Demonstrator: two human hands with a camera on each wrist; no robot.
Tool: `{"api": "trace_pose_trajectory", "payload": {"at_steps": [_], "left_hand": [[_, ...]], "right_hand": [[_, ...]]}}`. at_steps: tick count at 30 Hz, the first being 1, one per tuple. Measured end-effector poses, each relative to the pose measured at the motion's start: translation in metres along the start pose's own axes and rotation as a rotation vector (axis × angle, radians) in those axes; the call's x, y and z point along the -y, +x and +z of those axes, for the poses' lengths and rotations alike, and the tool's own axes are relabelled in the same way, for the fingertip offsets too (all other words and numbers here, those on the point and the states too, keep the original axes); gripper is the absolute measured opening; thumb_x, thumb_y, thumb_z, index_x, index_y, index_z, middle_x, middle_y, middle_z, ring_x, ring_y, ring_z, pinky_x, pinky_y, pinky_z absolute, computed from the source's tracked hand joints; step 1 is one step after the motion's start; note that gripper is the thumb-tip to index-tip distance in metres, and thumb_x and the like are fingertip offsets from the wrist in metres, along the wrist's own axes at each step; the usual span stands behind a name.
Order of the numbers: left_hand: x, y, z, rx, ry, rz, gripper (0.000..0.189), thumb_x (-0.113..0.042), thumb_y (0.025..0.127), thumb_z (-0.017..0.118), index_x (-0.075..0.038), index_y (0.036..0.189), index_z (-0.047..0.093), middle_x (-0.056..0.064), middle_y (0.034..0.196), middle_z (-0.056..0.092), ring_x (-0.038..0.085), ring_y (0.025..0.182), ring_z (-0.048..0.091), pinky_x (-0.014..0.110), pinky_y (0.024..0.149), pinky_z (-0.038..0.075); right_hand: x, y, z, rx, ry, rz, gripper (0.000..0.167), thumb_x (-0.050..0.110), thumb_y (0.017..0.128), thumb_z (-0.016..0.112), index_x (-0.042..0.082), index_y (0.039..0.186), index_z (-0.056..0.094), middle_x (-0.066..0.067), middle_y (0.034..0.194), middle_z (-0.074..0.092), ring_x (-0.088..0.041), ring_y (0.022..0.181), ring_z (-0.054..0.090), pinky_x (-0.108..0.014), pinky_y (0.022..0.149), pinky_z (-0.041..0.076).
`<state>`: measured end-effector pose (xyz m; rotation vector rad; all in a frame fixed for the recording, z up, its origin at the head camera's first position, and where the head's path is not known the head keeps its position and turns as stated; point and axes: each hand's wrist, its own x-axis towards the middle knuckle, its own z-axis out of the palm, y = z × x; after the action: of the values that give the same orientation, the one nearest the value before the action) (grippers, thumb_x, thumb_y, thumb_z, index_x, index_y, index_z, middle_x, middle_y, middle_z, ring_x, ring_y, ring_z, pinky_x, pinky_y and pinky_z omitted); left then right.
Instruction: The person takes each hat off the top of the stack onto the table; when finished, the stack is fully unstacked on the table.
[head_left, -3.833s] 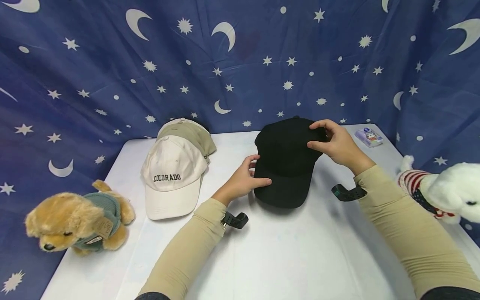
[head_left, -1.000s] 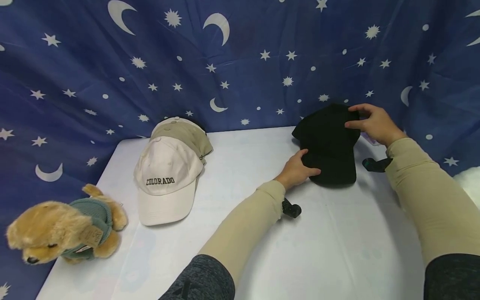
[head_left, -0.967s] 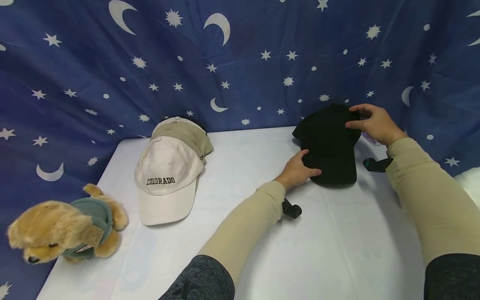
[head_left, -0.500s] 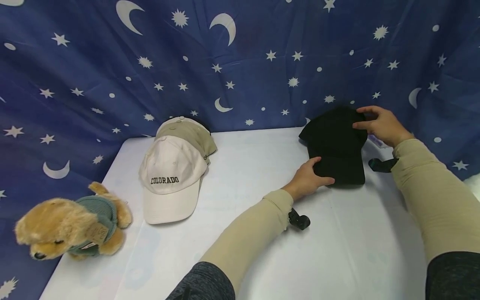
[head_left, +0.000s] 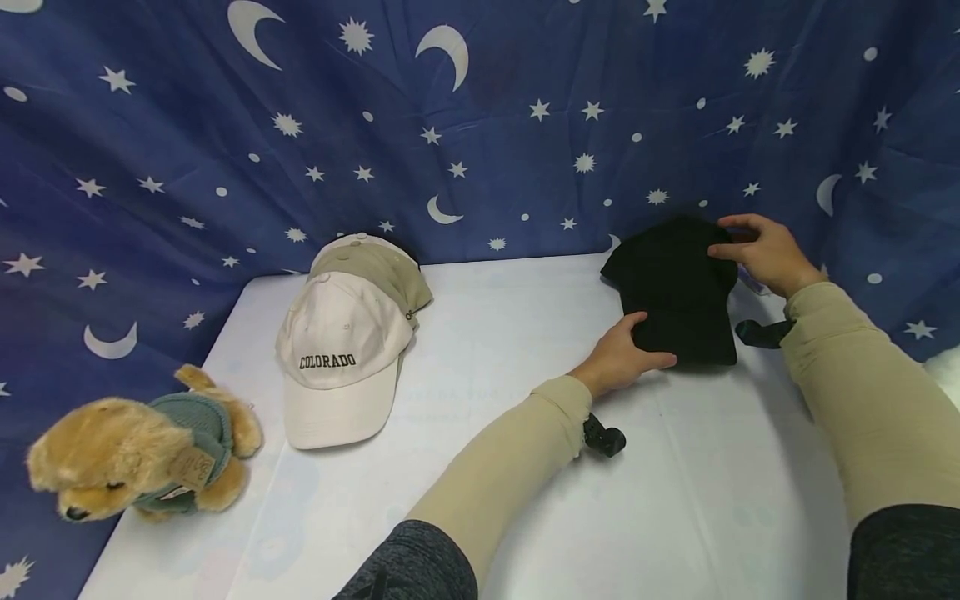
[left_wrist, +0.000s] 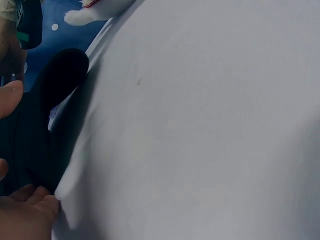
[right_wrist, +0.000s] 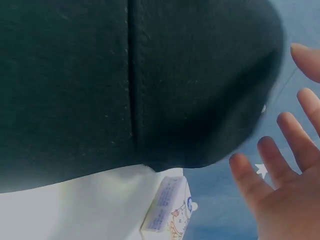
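A black baseball cap (head_left: 671, 283) stands near the back right of the white table, its visor facing the person. My left hand (head_left: 618, 358) is at the visor's left edge, thumb stretched out in front; in the left wrist view its fingertips (left_wrist: 40, 197) touch or nearly touch the cap's dark edge. Beside the crown's upper right side is my right hand (head_left: 772, 254). The right wrist view has those fingers (right_wrist: 287, 137) straight and spread, a little apart from the cap's fabric (right_wrist: 75, 90). Parts of the left fingers are hidden by the cap.
Left of centre lie overlapping caps, with a cream COLORADO cap (head_left: 337, 358) in front and a khaki cap (head_left: 382, 271) behind. A brown plush dog (head_left: 142, 454) sits far left. A small purple-white packet (right_wrist: 170, 210) is behind the black cap. White plush (head_left: 947, 371) shows at right. A starry blue cloth hangs behind.
Over the earlier frames both hands carry the black cap rightward from the middle of the table. In the last half second it barely shifts, and its visor looks shorter and more level.
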<state>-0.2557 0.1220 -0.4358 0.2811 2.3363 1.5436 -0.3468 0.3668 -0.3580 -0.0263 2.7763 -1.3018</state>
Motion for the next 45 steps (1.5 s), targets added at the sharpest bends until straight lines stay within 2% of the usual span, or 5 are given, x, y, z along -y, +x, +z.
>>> {"api": "trace_pose_trajectory", "payload": {"at_steps": [10,29,33,39,45], "left_hand": [[-0.008,0.004,0.008,-0.007,-0.047,0.006,0.078,-0.031,0.085,0.082,-0.019,0.151,0.043,-0.004,0.151,0.044,0.008,0.135,0.041,0.026,0.110,0.034],[-0.001,0.020,0.003,0.000,-0.175,0.045,0.075,-0.027,0.087,0.080,-0.014,0.151,0.041,0.003,0.154,0.042,0.012,0.139,0.040,0.022,0.109,0.034],[0.004,0.020,-0.013,-0.008,-0.196,0.072,0.077,-0.026,0.087,0.079,-0.012,0.152,0.039,0.006,0.155,0.039,0.015,0.140,0.039,0.022,0.109,0.034],[0.003,0.007,-0.046,-0.006,-0.199,0.120,0.079,-0.022,0.088,0.078,-0.009,0.154,0.036,0.012,0.156,0.037,0.022,0.142,0.038,0.029,0.111,0.035],[0.003,-0.013,-0.083,-0.009,-0.165,0.141,0.079,-0.021,0.089,0.077,-0.011,0.155,0.035,0.012,0.157,0.035,0.022,0.143,0.037,0.032,0.113,0.034]], "right_hand": [[0.001,-0.008,-0.006,-0.031,0.000,-0.010,0.075,0.034,0.098,0.065,0.002,0.156,0.029,-0.028,0.158,0.024,-0.051,0.140,0.026,-0.066,0.105,0.029],[0.013,-0.025,-0.004,-0.067,-0.014,-0.058,0.070,0.033,0.096,0.068,0.006,0.152,0.037,-0.026,0.154,0.034,-0.044,0.140,0.032,-0.041,0.089,0.043],[0.016,-0.026,-0.001,-0.064,-0.014,-0.059,0.070,0.032,0.096,0.069,0.005,0.152,0.038,-0.027,0.153,0.035,-0.043,0.139,0.033,-0.030,0.079,0.043],[0.022,-0.029,0.009,-0.053,0.006,-0.082,0.069,0.030,0.095,0.070,0.003,0.151,0.038,-0.024,0.154,0.034,-0.042,0.141,0.030,-0.061,0.103,0.034],[0.025,-0.037,0.022,-0.038,0.002,-0.118,0.068,0.029,0.095,0.070,0.002,0.150,0.040,-0.023,0.151,0.037,-0.040,0.136,0.034,-0.062,0.104,0.033]]}}
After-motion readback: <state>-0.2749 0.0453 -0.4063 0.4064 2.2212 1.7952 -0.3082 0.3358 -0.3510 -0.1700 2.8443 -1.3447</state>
